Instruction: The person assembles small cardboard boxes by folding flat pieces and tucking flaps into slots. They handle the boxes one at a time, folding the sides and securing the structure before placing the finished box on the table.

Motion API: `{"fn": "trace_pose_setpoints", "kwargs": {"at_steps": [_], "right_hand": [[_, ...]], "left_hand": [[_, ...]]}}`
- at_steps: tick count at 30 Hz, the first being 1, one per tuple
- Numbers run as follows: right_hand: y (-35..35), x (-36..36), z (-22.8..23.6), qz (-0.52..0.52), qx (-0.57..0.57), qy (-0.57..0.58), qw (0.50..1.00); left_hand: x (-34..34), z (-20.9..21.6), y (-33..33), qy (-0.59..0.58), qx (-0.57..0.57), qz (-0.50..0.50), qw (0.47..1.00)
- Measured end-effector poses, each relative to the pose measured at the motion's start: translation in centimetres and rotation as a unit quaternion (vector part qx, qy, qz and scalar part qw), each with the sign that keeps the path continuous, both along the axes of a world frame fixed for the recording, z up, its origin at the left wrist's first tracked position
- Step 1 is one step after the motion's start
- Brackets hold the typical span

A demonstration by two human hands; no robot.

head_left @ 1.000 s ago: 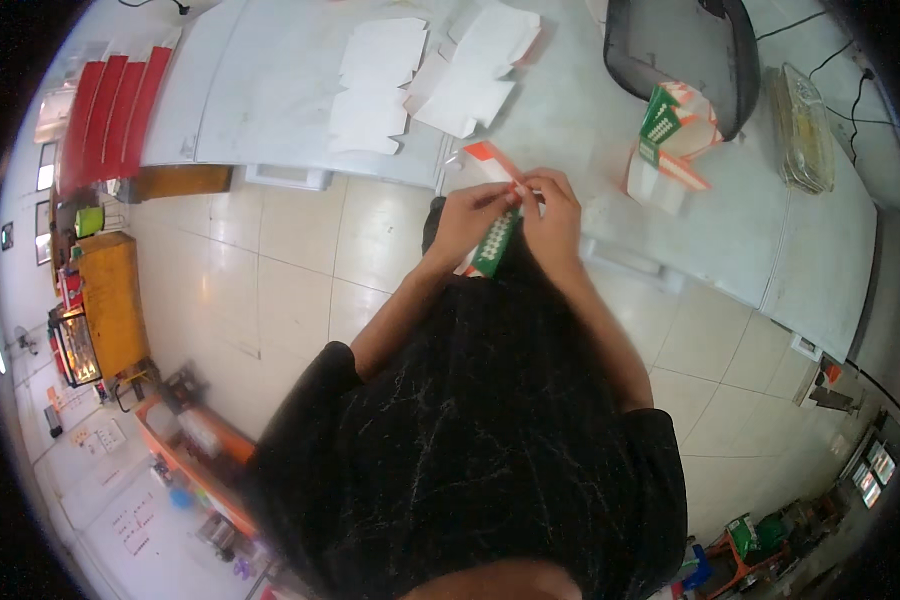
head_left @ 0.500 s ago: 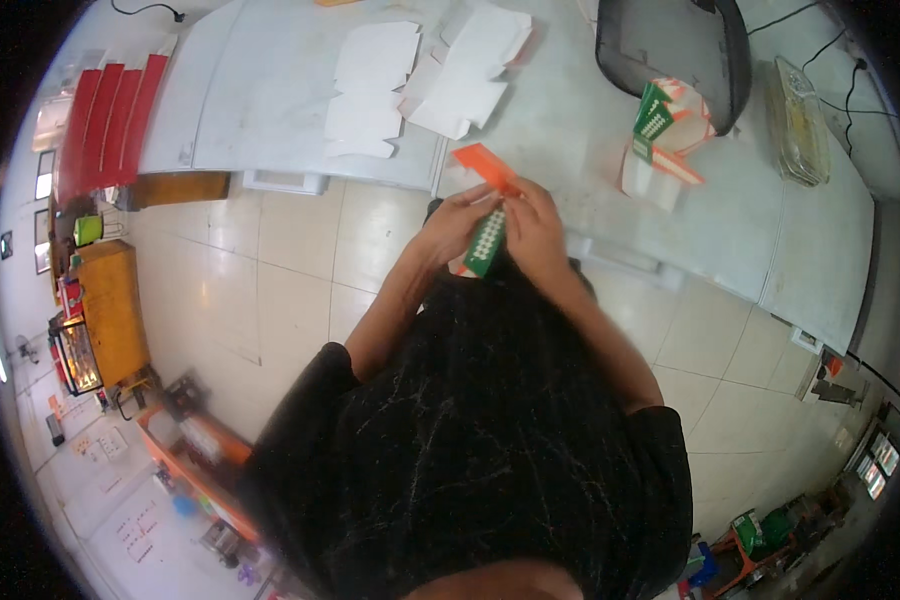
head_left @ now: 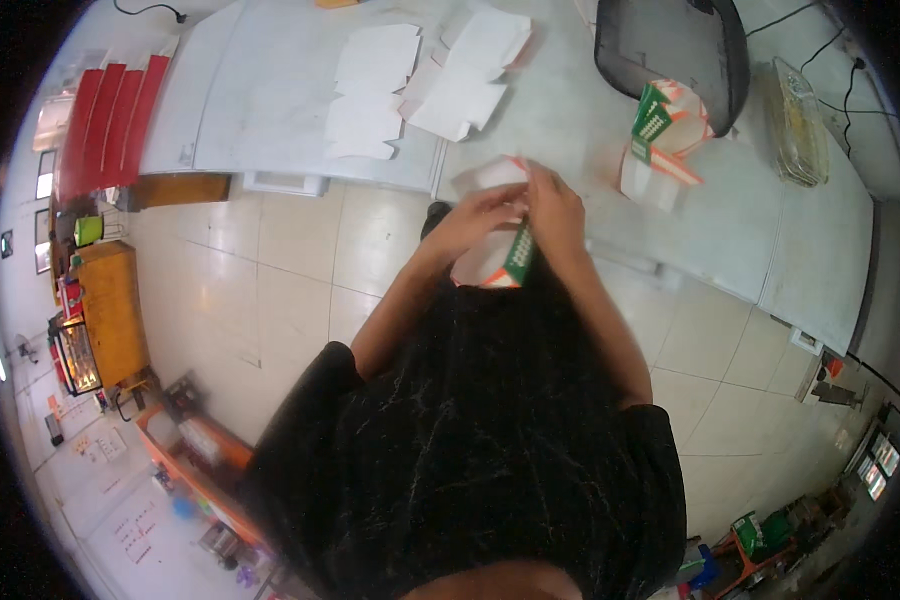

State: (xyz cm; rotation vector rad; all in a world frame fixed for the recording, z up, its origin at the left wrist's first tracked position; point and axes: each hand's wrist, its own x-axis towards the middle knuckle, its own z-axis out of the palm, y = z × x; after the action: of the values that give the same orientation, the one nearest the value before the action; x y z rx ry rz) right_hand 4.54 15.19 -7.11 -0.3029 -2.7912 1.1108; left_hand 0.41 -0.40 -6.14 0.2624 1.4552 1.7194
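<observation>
Close to my body, at the table's near edge, I hold a small cardboard food box point(head_left: 487, 260), white inside with green and orange outer faces. It is partly opened out, with white walls showing above and below my fingers. My right hand point(head_left: 557, 215) is closed on its right side, along the green panel. My left hand point(head_left: 467, 224) has its fingers bent over the middle of the box; their tips are blurred. On the table to the right, two formed boxes of the same colours, one box point(head_left: 673, 115) behind another box point(head_left: 652, 182), stand together.
White flat carton blanks point(head_left: 372, 92) and more blanks point(head_left: 475, 72) lie on the pale table point(head_left: 270, 90). A black-rimmed grey chair back or tray point(head_left: 670, 45) sits behind the formed boxes. Further right is a clear plastic container point(head_left: 800, 125). Red strips point(head_left: 120, 120) hang at the left end.
The box has gone from narrow and folded flat to spread open, its white inside now showing. My right hand has shifted slightly right, and my left hand has moved across the box.
</observation>
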Motion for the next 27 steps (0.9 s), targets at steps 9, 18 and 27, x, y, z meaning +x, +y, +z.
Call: {"fn": "trace_pose_setpoints", "kwargs": {"at_steps": [9, 18, 27], "right_hand": [[0.4, 0.5, 0.9, -0.064, 0.096, 0.229, 0.967], [1.5, 0.6, 2.5, -0.124, -0.005, 0.239, 0.963], [2.4, 0.0, 7.1, -0.079, -0.164, 0.221, 0.958]], "left_hand": [[-2.0, 0.8, 3.1, 0.026, 0.032, 0.186, 0.982], [-2.0, 2.8, 4.7, 0.117, 0.005, 0.163, 0.980], [-2.4, 3.1, 4.1, 0.247, -0.041, 0.193, 0.948]]}}
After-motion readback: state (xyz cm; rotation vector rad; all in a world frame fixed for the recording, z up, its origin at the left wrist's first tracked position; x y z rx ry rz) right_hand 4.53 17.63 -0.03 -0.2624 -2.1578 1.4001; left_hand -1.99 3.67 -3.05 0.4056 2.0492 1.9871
